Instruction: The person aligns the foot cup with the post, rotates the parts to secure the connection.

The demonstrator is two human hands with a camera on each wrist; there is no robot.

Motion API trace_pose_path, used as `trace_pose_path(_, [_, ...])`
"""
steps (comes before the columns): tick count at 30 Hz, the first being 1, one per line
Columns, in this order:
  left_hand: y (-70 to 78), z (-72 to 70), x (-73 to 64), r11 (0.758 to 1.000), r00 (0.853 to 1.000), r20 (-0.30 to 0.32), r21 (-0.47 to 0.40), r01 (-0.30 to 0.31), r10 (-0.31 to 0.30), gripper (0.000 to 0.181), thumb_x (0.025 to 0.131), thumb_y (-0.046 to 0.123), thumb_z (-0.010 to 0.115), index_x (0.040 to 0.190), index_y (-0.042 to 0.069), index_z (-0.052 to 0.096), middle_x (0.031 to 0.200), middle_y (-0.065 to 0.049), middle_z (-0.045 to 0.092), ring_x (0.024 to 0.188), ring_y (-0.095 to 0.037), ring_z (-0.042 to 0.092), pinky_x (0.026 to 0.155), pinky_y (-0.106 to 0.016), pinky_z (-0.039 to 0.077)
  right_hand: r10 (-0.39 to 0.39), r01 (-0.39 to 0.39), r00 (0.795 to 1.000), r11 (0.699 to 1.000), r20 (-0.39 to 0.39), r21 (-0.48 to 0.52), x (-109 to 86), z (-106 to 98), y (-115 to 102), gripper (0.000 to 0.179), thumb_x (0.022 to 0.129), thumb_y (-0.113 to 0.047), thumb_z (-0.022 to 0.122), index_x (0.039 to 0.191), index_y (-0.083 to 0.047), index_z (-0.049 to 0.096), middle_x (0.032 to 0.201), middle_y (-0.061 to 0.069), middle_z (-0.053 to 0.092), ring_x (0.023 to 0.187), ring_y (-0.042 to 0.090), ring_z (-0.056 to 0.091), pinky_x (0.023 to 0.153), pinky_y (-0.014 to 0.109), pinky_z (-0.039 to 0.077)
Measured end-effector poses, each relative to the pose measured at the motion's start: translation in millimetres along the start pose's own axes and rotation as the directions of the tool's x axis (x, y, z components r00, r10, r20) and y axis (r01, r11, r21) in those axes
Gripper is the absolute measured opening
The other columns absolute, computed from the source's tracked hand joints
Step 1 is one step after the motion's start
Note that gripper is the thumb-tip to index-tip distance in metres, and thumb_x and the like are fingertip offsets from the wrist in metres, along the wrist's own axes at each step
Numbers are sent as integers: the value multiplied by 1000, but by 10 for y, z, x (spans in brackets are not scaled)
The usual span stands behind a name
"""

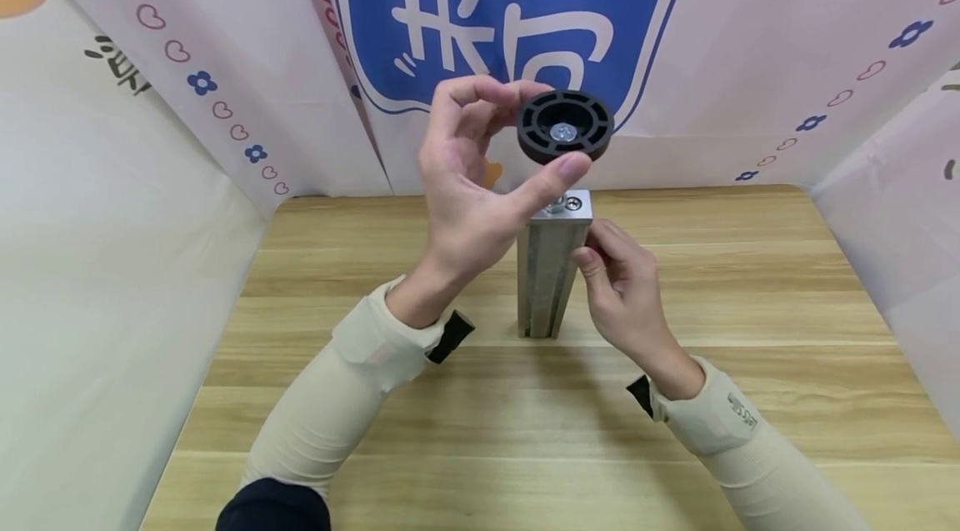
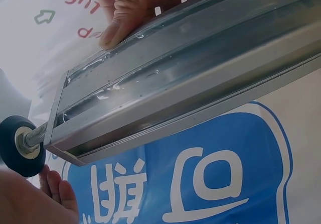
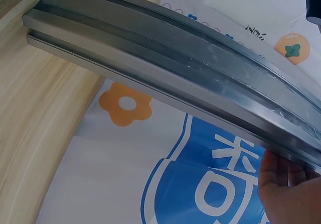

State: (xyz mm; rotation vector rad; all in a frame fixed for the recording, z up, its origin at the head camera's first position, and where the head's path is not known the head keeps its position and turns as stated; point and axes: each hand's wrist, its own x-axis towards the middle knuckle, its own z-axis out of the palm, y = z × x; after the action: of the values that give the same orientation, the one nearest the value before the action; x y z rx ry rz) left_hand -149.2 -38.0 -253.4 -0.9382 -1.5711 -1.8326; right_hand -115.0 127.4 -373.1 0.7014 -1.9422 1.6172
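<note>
An aluminium profile (image 1: 551,273) with long grooves stands upright, its lower end at the wooden tabletop. Screwed into its top end plate (image 1: 573,204) is a levelling foot (image 1: 564,127), a black ribbed disc with a bolt head in its centre. The threaded stem (image 2: 36,134) and nut show in the left wrist view, between disc and plate. My left hand (image 1: 476,172) pinches the disc by its rim, thumb on the near side and fingers behind. Lower down, my right hand (image 1: 626,289) grips the profile near its top, thumb on the near edge and fingertips hidden behind it.
The wood-grain table (image 1: 750,331) spreads around the profile on all sides. Behind it hangs a printed cloth (image 1: 750,56) with a blue badge, and pale cloth walls (image 1: 97,264) close in the left and right sides.
</note>
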Motion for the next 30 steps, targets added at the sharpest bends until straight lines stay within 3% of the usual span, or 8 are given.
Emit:
trace_pose_path(11, [8, -23, -24, 1000, 999, 46, 22, -6, 5, 61, 75, -10, 82, 125, -8, 47, 125, -33, 65, 110, -26, 67, 102, -41, 56, -8, 9, 1000, 999, -22, 38, -30, -23, 12, 37, 105, -16, 60, 131, 10, 67, 103, -1, 69, 82, 9, 57, 68, 17, 50])
trace_pose_path(18, [-21, -96, -107, 997, 996, 44, 20, 78, -79, 68, 76, -2, 82, 133, -7, 45, 125, -30, 64, 111, -23, 67, 100, -40, 58, 2, -1, 1000, 999, -9, 54, -32, -22, 18, 39, 105, -18, 60, 132, 10, 66, 107, -1, 70, 86, 9, 59, 71, 16, 52])
trace_pose_path(24, [-35, -142, -183, 992, 989, 72, 22, 127, -128, 69, 75, 1, 83, 134, -6, 47, 123, -28, 66, 108, -21, 67, 99, -39, 58, 5, -3, 1000, 997, -26, 73, -50, -15, 12, 33, 103, 0, 60, 133, 12, 65, 114, -7, 71, 92, 8, 64, 77, 16, 56])
trace_pose_path(30, [-65, -189, -287, 984, 979, 102, 47, 170, -174, 68, 76, 0, 82, 134, -6, 49, 123, -29, 66, 109, -35, 65, 99, -47, 58, 29, -27, 999, 998, -22, 62, -74, -12, 2, 37, 99, 12, 59, 135, 11, 64, 116, -10, 70, 96, 8, 65, 80, 16, 58])
